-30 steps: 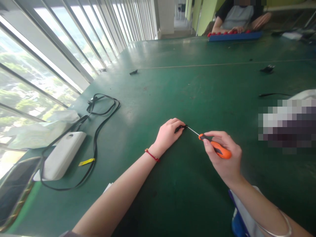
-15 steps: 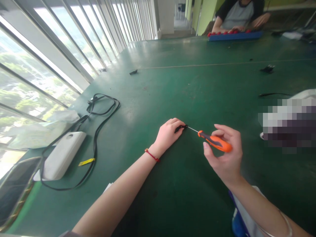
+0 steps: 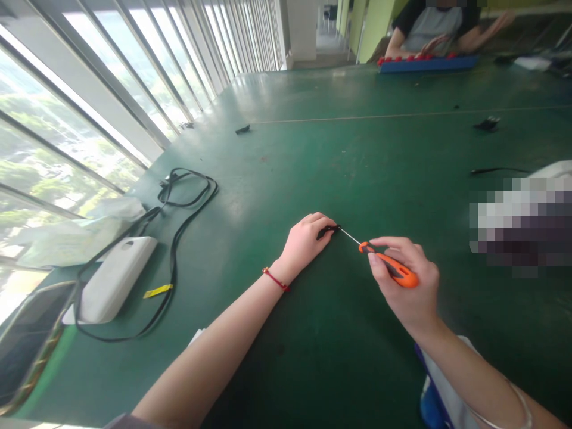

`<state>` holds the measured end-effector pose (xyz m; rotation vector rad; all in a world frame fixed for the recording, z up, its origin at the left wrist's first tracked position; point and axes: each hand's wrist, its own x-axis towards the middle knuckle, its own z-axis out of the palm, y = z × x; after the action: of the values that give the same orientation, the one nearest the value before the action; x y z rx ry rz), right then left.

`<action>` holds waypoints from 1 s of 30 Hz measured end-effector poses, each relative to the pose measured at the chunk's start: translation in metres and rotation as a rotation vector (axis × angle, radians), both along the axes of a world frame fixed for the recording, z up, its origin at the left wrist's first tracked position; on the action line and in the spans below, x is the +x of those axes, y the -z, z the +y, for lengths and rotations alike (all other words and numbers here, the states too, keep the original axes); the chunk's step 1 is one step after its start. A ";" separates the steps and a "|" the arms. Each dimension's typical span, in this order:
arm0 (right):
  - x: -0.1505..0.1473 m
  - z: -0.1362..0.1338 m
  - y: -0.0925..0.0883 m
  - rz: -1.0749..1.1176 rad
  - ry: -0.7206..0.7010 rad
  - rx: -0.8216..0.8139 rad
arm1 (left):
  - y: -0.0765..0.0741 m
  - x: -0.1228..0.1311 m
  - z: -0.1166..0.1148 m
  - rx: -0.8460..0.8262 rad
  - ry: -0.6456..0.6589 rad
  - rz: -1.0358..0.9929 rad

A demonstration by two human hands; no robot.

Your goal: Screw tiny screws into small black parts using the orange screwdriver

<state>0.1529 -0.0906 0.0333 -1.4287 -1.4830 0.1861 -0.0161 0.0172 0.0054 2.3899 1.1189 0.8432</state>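
Observation:
My left hand (image 3: 308,238) rests on the green table, its fingers closed on a small black part (image 3: 328,230). Most of that part is hidden under the fingers, so its kind cannot be made out. To its right, my right hand (image 3: 409,277) grips a screwdriver (image 3: 397,271) with an orange and dark grey handle, thumb and index finger near the front of the handle. The thin metal shaft slants up and left, and its tip meets the right end of the black part.
A black cable (image 3: 174,250) with a yellow tag loops around a white box-like device (image 3: 114,280) at left, beside a phone (image 3: 31,339). Small black pieces (image 3: 488,123) lie farther off. Across the green table (image 3: 277,167), a person sits behind a blue tray (image 3: 429,64) with red pieces.
My right hand's fingers have closed from a loose, spread pose onto the screwdriver handle, which has turned and tilted slightly lower. My left hand stays on the black part.

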 end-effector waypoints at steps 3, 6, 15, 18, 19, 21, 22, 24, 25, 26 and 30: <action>0.000 0.000 0.002 0.011 -0.004 0.073 | 0.000 0.000 0.000 0.002 -0.005 0.006; 0.000 0.001 0.002 0.052 -0.020 0.112 | 0.000 0.000 0.000 0.002 -0.004 0.005; 0.000 0.001 0.003 0.020 -0.001 0.094 | 0.001 0.000 0.000 0.006 -0.009 0.004; 0.001 0.002 0.004 0.068 -0.015 0.109 | 0.000 0.000 -0.001 0.005 -0.008 0.007; 0.002 0.002 0.004 0.067 -0.023 0.075 | 0.000 0.000 -0.001 0.005 -0.004 0.005; 0.002 0.001 0.003 0.030 -0.025 0.003 | 0.000 0.000 0.000 0.007 0.000 -0.001; 0.002 0.001 0.003 0.004 -0.026 -0.018 | 0.000 0.000 0.000 0.009 -0.001 -0.003; 0.001 0.000 0.002 -0.018 -0.019 -0.005 | 0.000 0.000 0.000 0.011 -0.002 -0.003; 0.000 0.001 0.002 -0.011 -0.013 0.024 | 0.001 0.000 0.000 0.011 -0.003 -0.002; 0.000 0.001 0.002 0.010 -0.011 0.055 | 0.001 0.000 0.000 0.010 -0.004 -0.001; 0.000 0.001 0.002 0.074 -0.025 0.044 | 0.001 0.000 -0.001 0.010 -0.003 -0.004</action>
<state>0.1533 -0.0895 0.0311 -1.3547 -1.4372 0.2185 -0.0163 0.0167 0.0046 2.3938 1.1193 0.8563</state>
